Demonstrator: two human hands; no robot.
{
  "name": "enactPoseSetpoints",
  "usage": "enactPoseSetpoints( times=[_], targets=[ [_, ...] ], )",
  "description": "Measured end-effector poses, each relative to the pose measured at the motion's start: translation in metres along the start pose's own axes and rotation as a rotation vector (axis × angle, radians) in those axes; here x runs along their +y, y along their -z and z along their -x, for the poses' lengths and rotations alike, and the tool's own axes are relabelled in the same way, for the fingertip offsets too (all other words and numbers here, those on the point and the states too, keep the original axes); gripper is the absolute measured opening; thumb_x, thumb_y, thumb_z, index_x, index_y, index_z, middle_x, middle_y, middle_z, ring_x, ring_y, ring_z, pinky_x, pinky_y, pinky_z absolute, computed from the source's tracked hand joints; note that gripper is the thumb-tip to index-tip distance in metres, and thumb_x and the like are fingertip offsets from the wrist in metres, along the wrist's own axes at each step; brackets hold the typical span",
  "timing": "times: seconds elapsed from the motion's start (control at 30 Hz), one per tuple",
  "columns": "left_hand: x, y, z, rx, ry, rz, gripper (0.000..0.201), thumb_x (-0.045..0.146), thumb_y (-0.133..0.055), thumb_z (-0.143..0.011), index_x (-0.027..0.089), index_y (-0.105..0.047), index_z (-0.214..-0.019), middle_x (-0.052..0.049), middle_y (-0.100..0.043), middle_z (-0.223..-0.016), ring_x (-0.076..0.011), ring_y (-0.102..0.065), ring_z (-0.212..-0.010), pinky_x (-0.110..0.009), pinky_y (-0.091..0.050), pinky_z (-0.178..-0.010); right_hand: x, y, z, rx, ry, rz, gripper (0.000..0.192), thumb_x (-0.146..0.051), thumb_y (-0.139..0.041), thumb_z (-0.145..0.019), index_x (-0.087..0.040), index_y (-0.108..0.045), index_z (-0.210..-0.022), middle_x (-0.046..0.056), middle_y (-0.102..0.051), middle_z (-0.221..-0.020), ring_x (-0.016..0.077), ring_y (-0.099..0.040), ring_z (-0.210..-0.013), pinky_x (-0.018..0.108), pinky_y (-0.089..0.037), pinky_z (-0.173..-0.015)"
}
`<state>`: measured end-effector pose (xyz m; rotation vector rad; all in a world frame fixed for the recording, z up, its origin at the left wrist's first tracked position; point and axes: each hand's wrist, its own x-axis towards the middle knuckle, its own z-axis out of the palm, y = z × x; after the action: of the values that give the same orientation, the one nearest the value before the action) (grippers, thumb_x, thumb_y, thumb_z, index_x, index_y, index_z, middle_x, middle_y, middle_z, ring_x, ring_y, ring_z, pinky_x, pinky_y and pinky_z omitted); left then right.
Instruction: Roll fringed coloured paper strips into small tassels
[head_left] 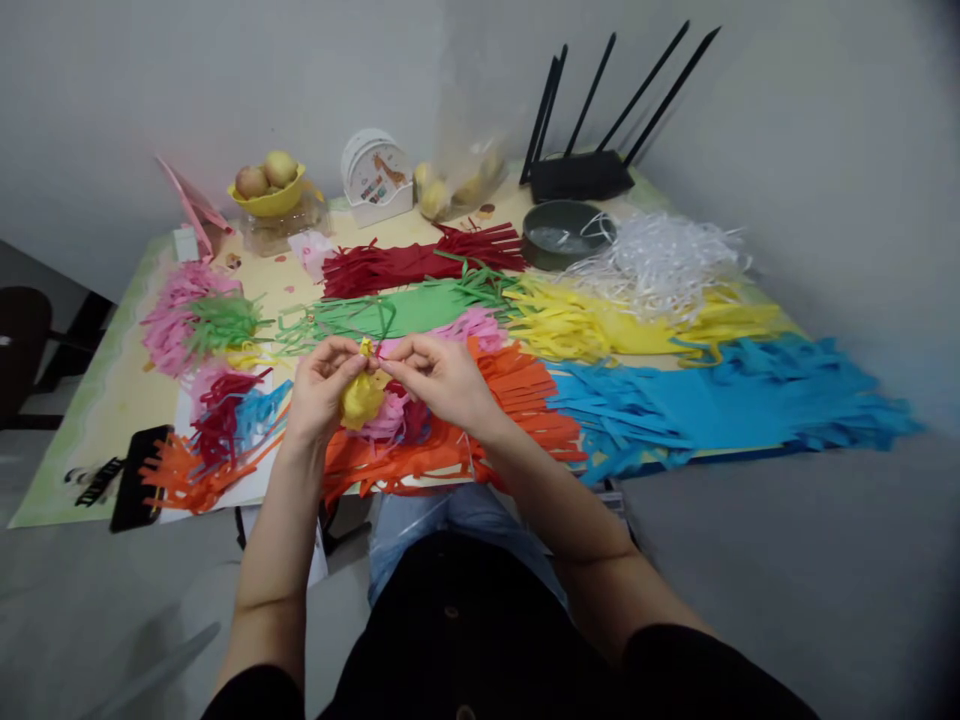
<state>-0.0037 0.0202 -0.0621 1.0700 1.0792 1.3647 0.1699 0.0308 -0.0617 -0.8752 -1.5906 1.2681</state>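
Observation:
My left hand (322, 385) and my right hand (442, 378) meet over the table's near edge, both pinching a small yellow paper bundle (362, 397). The bundle's top sticks up between my fingertips, and a thin green strip (384, 322) runs up from it. Beneath my hands lie orange fringed paper (517, 395) and pink fringed paper (390, 418).
Fringed paper sheets cover the table: red (420, 262), green (405, 308), yellow (600, 325), blue (712, 405), white shreds (660, 260). A router (581, 175), dark bowl (566, 232), clock (375, 178) and yellow fruit bowl (271, 195) stand at the back. A black phone (136, 475) lies near left.

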Motion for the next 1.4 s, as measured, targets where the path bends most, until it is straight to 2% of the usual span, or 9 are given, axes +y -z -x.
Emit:
enactPoseSetpoints(
  times=[0.33,0.63,0.8,1.0,1.1,1.17,1.23,1.33,1.4],
  targets=[
    [0.002,-0.001,0.003,0.004,0.042,-0.052,0.031,0.039,-0.090,-0.060,0.018,-0.072,-0.075,-0.003,-0.071,-0.069,-0.0140,-0.064,-0.061,-0.025,-0.052,-0.061,0.004,0.001,-0.001,0.002,-0.002,-0.020,0.031,-0.047,-0.065,-0.085,-0.016,-0.061,-0.080,-0.006,-0.050,-0.054,0.0066,-0.041,-0.049,0.020,-0.030,-0.050],
    [-0.001,-0.002,0.005,-0.046,-0.013,-0.172,0.031,0.042,-0.087,-0.064,0.016,-0.074,-0.075,-0.004,-0.072,-0.073,-0.0131,-0.063,-0.064,-0.024,-0.050,-0.064,0.013,0.003,-0.003,-0.154,-0.168,-0.247,0.053,-0.049,-0.071,-0.080,-0.014,-0.056,-0.117,-0.009,-0.057,-0.049,0.0083,-0.046,-0.038,0.019,-0.031,-0.038],
    [-0.007,0.002,0.005,-0.173,-0.054,-0.324,0.029,0.043,-0.081,-0.071,0.015,-0.076,-0.077,-0.005,-0.074,-0.076,-0.0160,-0.066,-0.069,-0.026,-0.052,-0.069,0.020,0.006,-0.006,-0.204,-0.194,-0.250,0.050,-0.058,-0.069,-0.078,-0.015,-0.060,-0.102,-0.007,-0.055,-0.050,0.0087,-0.045,-0.038,0.021,-0.031,-0.038],
    [-0.028,-0.004,0.005,-0.134,-0.166,-0.545,0.014,0.030,-0.071,-0.081,0.017,-0.077,-0.083,-0.005,-0.077,-0.085,-0.0178,-0.069,-0.079,-0.028,-0.051,-0.078,0.035,0.004,-0.006,0.111,0.090,0.202,0.015,-0.033,-0.064,-0.085,-0.018,-0.065,-0.081,0.004,-0.063,-0.082,0.0139,-0.057,-0.073,0.027,-0.045,-0.067],
    [-0.038,-0.007,0.001,-0.203,-0.131,-0.626,0.014,0.028,-0.069,-0.084,0.016,-0.076,-0.081,-0.005,-0.076,-0.082,-0.0175,-0.069,-0.078,-0.028,-0.051,-0.078,0.037,0.003,-0.008,0.354,0.133,0.048,0.015,-0.035,-0.061,-0.088,-0.020,-0.058,-0.085,0.002,-0.060,-0.086,0.0102,-0.051,-0.065,0.023,-0.041,-0.057],
    [-0.037,0.003,-0.012,-0.356,-0.100,-0.647,0.011,0.026,-0.070,-0.083,0.017,-0.076,-0.082,-0.006,-0.077,-0.087,-0.0180,-0.070,-0.084,-0.028,-0.051,-0.081,0.035,0.004,-0.010,0.413,0.069,-0.252,0.022,-0.042,-0.059,-0.090,-0.023,-0.049,-0.091,-0.002,-0.059,-0.078,0.0063,-0.038,-0.048,0.019,-0.030,-0.043],
    [-0.026,0.029,-0.037,-0.388,-0.115,-0.752,0.011,0.024,-0.071,-0.083,0.017,-0.076,-0.089,-0.007,-0.076,-0.101,-0.0183,-0.070,-0.095,-0.027,-0.051,-0.087,0.032,0.007,-0.011,0.380,-0.006,-0.464,0.030,-0.047,-0.062,-0.088,-0.026,-0.042,-0.094,-0.007,-0.057,-0.069,0.0049,-0.030,-0.040,0.017,-0.020,-0.037],
    [-0.003,0.089,-0.080,0.062,-0.097,-1.342,0.020,0.021,-0.056,-0.093,0.013,-0.073,-0.099,-0.009,-0.071,-0.112,-0.0159,-0.064,-0.103,-0.027,-0.047,-0.094,0.029,0.010,-0.008,0.309,-0.059,-0.528,0.035,-0.047,-0.069,-0.082,-0.026,-0.042,-0.094,-0.009,-0.054,-0.062,0.0048,-0.033,-0.040,0.016,-0.022,-0.036],
    [0.007,0.130,-0.100,0.192,-0.026,-1.487,0.022,0.021,-0.052,-0.096,0.008,-0.069,-0.100,-0.013,-0.067,-0.114,-0.0216,-0.060,-0.112,-0.040,-0.043,-0.103,0.030,0.010,-0.005,0.271,-0.065,-0.524,0.035,-0.045,-0.070,-0.082,-0.026,-0.044,-0.094,-0.009,-0.054,-0.063,0.0045,-0.035,-0.042,0.015,-0.025,-0.037]
  ],
)
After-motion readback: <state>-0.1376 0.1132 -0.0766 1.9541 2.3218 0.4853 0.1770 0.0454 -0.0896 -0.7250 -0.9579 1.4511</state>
